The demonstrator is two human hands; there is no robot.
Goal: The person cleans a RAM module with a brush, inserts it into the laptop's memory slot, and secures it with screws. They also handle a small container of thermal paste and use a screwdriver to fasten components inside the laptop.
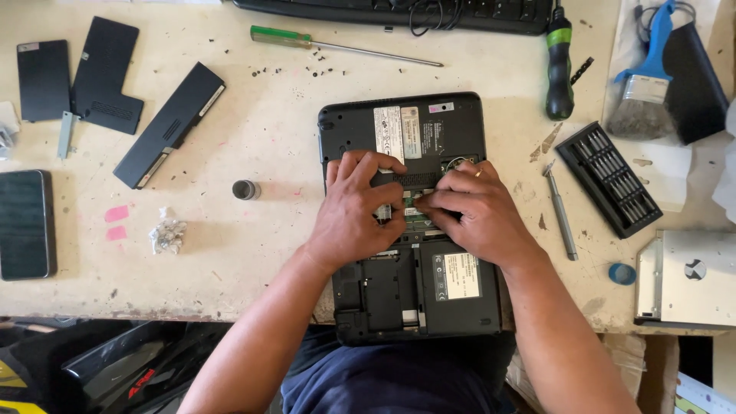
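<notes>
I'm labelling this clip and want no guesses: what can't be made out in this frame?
All in the head view:
- The open bay in the laptop: covered by the left hand and right hand.
- Whatever the fingertips pinch: too small.
- Keyboard: cut by the top edge.
- Loose screws: too small to count.
- Silver drive: cut by the right edge.

The open middle bay of the upturned black laptop (406, 222) is covered by both sets of fingers (383, 211). Beyond them, the black keyboard (399, 11) is cut by the upper edge.
</notes>
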